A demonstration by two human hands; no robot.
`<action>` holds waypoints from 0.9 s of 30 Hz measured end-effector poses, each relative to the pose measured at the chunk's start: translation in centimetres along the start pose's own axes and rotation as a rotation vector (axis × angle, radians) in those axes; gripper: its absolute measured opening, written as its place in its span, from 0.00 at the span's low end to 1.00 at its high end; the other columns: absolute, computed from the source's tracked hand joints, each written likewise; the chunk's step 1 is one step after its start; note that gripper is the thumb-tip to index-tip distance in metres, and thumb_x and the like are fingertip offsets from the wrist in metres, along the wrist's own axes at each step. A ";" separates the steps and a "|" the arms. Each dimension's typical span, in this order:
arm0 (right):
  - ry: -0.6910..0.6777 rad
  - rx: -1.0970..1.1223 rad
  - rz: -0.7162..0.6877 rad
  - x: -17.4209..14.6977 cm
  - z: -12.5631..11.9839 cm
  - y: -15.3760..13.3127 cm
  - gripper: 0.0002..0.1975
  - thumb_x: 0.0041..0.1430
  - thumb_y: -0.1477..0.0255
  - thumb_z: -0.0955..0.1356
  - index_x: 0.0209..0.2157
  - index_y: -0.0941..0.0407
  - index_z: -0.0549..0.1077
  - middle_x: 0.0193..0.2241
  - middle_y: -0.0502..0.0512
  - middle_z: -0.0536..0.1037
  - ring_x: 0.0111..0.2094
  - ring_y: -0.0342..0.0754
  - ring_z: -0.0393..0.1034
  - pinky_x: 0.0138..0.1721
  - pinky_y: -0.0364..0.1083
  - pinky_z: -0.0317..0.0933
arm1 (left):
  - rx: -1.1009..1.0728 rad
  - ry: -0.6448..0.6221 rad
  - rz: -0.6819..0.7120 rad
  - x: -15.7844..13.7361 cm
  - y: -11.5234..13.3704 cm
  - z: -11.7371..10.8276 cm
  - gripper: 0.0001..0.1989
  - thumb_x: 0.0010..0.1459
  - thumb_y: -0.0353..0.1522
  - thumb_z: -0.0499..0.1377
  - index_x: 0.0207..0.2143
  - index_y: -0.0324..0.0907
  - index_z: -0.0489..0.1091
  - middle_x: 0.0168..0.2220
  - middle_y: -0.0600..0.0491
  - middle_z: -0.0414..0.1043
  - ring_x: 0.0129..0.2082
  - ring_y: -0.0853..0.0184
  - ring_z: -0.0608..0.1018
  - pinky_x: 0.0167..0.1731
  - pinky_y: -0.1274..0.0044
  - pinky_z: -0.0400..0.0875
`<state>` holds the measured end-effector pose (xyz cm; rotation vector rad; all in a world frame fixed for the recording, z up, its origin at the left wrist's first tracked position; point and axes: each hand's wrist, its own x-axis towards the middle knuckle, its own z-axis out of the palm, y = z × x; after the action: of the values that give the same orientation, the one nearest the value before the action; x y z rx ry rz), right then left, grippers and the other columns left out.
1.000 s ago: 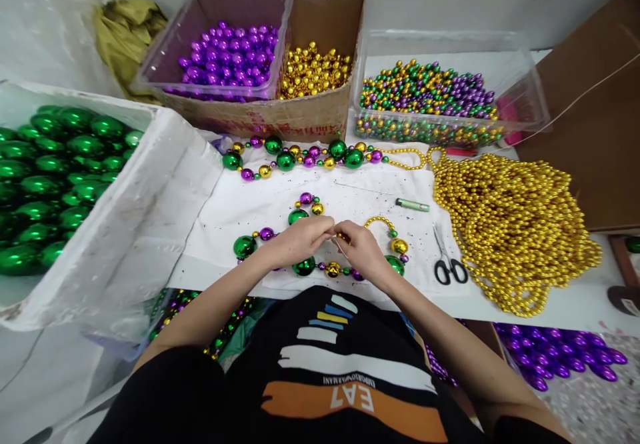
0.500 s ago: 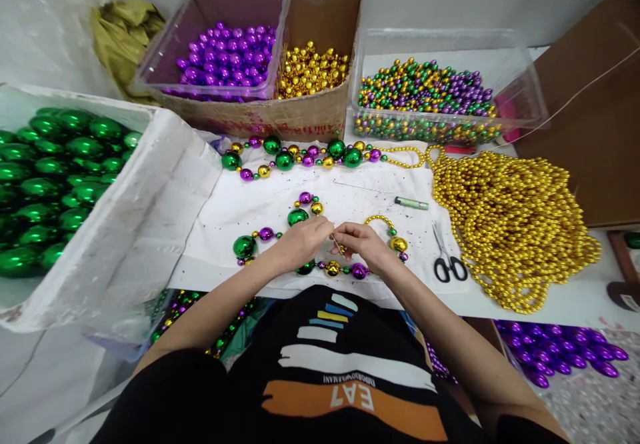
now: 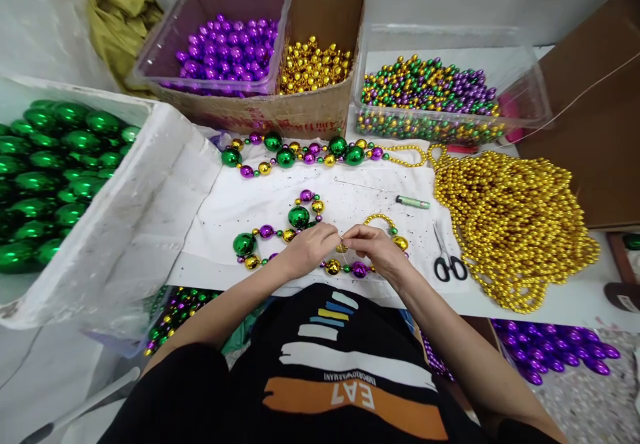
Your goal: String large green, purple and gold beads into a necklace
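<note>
two containers fill the back left: a tub [image 3: 200,4] of purple beads [image 3: 230,51] sits in one side of a carton [image 3: 245,114], and loose gold beads [image 3: 315,64] are heaped in the other. right of it, a clear box [image 3: 530,114] holds small mixed beads [image 3: 425,87], gold, green and purple. over on the left, a big white box [image 3: 160,157] full of shiny green balls [image 3: 70,164] leans in over the table's edge. on the right, gold chains [image 3: 510,231] lie in a great tangled pile, and scissors [image 3: 444,255] rest just beside it, blades slightly parted. a green stick [image 3: 413,202] lies near a thin wire [image 3: 365,186], and beyond them runs a second strand [image 3: 305,153].

now the middle: the strand [image 3: 299,217] in work winds across the white cloth [image 3: 250,204], right around the hands, and they cover part of it. it's glossy stuff, fat green balls, gold and purple ones, with tiny beads between, plus a short curve of gold chain at its right end.

and the hands! left hand [image 3: 315,247] is curled nearly closed, fingertips pinching a pale thread [image 3: 345,256]; right hand [image 3: 370,244] meets it, thumb and forefinger together on the same thread, a gold bead [image 3: 341,248] just under the fingers.
</note>
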<state>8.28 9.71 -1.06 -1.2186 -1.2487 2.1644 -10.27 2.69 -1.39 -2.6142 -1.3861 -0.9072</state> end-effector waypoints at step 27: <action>-0.100 0.460 -0.057 -1.2 -0.4 0.2 0.14 0.53 0.68 0.74 0.27 0.55 0.64 0.21 0.46 0.63 0.20 0.39 0.57 0.19 0.39 0.50 | -1.202 0.509 -1.133 -1.8 3.7 0.9 0.13 0.59 0.40 0.62 0.29 0.40 0.68 0.35 0.52 0.72 0.34 0.69 0.72 0.37 0.76 0.67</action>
<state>9.29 8.99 -0.74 -0.8822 -0.7427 2.3185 -7.71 -0.59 -2.22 -1.2789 -2.5966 -2.9556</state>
